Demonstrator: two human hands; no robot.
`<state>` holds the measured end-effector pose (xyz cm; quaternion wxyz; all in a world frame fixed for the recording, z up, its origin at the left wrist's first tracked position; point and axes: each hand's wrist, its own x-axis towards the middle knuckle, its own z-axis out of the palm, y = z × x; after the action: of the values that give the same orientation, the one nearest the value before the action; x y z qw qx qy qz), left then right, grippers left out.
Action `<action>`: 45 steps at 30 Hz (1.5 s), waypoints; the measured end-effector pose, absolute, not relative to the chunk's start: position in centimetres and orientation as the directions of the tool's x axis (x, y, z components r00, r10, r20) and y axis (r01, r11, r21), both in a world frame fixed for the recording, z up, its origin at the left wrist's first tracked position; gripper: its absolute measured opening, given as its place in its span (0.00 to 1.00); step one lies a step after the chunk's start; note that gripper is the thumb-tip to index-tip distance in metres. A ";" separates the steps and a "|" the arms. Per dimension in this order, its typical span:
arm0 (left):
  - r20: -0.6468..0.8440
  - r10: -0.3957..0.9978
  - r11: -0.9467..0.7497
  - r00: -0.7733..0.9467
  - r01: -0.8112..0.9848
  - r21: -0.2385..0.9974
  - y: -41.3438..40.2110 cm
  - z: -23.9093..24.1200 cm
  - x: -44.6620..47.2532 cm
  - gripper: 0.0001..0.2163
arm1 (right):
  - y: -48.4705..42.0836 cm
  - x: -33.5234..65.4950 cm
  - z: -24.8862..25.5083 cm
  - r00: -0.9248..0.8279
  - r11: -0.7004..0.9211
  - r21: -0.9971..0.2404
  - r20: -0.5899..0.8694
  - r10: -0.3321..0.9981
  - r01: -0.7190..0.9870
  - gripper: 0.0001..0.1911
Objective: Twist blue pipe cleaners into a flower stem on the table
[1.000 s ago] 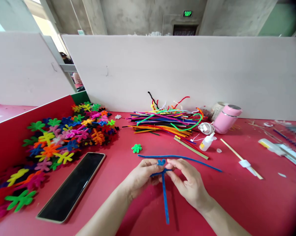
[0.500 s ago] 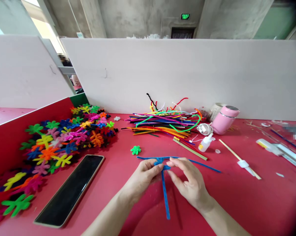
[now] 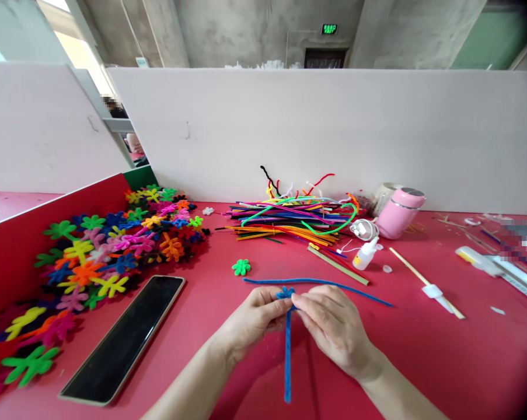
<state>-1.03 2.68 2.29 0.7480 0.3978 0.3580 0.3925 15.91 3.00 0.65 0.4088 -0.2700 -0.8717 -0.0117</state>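
Observation:
My left hand [image 3: 252, 321] and my right hand [image 3: 333, 326] meet over the red table [image 3: 421, 361], both pinching one blue pipe cleaner [image 3: 287, 356]. Its top is bent into small loops between my fingertips, and its free tail hangs down toward me. A second, straight blue pipe cleaner [image 3: 333, 284] lies on the table just beyond my hands. A single green pipe-cleaner flower [image 3: 241, 267] rests a little farther left.
A heap of several coloured pipe-cleaner flowers [image 3: 114, 245] fills the left side. A dark phone [image 3: 125, 335] lies near my left forearm. Loose pipe cleaners [image 3: 289, 219], a glue bottle [image 3: 365, 254], a pink cup [image 3: 398, 213] and a wooden stick [image 3: 425, 283] sit behind.
My fingers have closed in on the looped top of the blue pipe cleaner, and its tail has swung slightly left. Everything else on the table is as before.

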 end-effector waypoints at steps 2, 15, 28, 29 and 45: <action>-0.226 0.872 0.368 0.434 -0.275 0.888 2.7 2.3 -1.1 0.10 | 3.0 15.9 0.6 -0.516 0.847 -0.217 0.712 0.477 0.484 0.23; -0.201 0.873 0.305 0.444 -0.177 0.936 2.8 2.6 -1.5 0.11 | 2.9 15.5 0.9 -0.521 0.828 -0.280 0.668 0.531 0.485 0.22; 0.012 0.859 -0.027 0.511 0.022 0.999 2.6 3.9 -1.3 0.13 | 2.5 15.3 1.8 -0.419 0.506 -0.818 0.372 0.828 0.275 0.23; 0.013 0.859 -0.051 0.512 0.060 0.997 2.5 3.9 -1.2 0.13 | 2.5 15.4 1.9 -0.427 0.456 -0.855 0.326 0.843 0.246 0.23; 0.070 0.863 -0.208 0.500 0.226 0.952 1.8 4.9 -0.3 0.10 | 3.3 16.0 1.7 -0.566 -0.412 -0.885 -0.231 0.791 -0.215 0.19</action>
<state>-0.28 1.81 4.90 0.4981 0.7083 0.3846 0.3198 15.96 3.35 1.66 0.3260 -0.3328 -0.4330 0.7717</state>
